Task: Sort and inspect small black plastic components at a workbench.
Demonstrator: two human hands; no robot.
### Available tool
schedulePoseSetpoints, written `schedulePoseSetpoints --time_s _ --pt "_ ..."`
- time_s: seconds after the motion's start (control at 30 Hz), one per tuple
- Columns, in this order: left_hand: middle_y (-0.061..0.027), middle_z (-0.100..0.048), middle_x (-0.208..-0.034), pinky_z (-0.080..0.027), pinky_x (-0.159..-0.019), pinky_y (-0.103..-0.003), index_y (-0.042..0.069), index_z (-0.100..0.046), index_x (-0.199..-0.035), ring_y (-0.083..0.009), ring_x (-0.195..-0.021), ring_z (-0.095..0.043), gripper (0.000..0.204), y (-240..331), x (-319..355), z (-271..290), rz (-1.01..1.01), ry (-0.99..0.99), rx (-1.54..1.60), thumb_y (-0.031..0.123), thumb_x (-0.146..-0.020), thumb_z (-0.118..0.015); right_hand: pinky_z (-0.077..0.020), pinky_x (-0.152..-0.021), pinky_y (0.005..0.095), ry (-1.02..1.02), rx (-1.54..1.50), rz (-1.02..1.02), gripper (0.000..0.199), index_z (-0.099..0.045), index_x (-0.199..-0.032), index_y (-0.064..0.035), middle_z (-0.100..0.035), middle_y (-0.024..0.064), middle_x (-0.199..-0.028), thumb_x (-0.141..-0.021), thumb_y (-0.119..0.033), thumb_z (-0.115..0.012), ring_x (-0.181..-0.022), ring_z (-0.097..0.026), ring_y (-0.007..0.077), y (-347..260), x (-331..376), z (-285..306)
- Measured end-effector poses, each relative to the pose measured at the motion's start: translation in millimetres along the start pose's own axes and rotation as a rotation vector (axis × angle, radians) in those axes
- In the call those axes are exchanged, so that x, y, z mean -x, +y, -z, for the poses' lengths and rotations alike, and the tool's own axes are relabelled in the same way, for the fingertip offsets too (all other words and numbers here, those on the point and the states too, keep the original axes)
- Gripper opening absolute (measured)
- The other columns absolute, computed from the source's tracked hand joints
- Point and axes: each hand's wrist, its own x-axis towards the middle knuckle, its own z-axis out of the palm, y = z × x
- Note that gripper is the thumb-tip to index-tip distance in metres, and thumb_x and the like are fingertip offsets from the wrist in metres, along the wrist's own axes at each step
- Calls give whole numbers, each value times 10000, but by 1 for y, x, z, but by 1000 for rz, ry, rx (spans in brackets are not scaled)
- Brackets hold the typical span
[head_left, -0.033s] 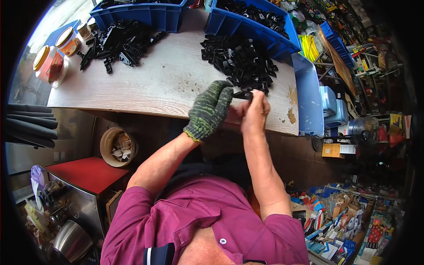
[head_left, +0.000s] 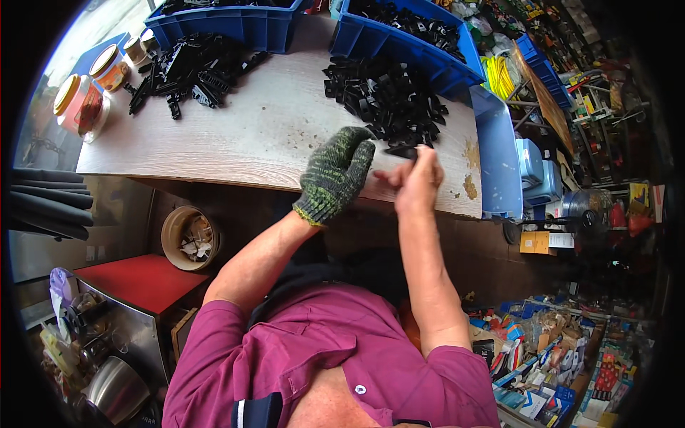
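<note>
My left hand [head_left: 335, 176] wears a green-and-black knit glove and is held over the table's front edge. Its fingers are curled together, and whatever they hold, if anything, is hidden. A short way to its right, my bare right hand [head_left: 419, 182] pinches a small black plastic part [head_left: 402, 151] whose pointed end sticks out toward the glove. Some of the right fingers are blurred. Just beyond both hands lies a heap of small black plastic parts [head_left: 389, 100]. Farther left on the table is a second heap of longer black plastic parts [head_left: 196, 68].
Two blue crates [head_left: 221, 27] [head_left: 410, 46] with black parts stand along the table's [head_left: 235, 135] far side. Lidded jars [head_left: 78, 107] sit at its left end. A light-blue bin [head_left: 497, 153] adjoins the right edge. Below the front edge is a waste bucket [head_left: 171, 239] beside a red-topped cabinet [head_left: 139, 282].
My right hand has shifted slightly right with the black plastic part, widening the gap to the glove. My left hand has moved a little left.
</note>
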Motion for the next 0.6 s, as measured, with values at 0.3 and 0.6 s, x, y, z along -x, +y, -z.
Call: schedulePoseSetpoints --time_s 0.3,0.6 --pt "-166 -629 -915 -523 -679 -508 88 -608 -932 -382 -904 -619 145 -6 -47 -21 -360 -190 -775 199 -843 -634 -594 -610 561 554 -47 148 390 -501 -1102 -55 -328 65 -512 -909 -385 -576 -482 -455 223 -80 -79 95" --pt "-140 -643 -826 -497 -674 -520 125 -628 -962 -367 -797 -635 107 -11 -50 -4 -258 -44 -709 140 -865 -585 -575 -618 531 179 79 -24 347 -554 -1018 -36 -311 21 -461 -926 -369 -582 -465 -441 185 -38 -42 71"
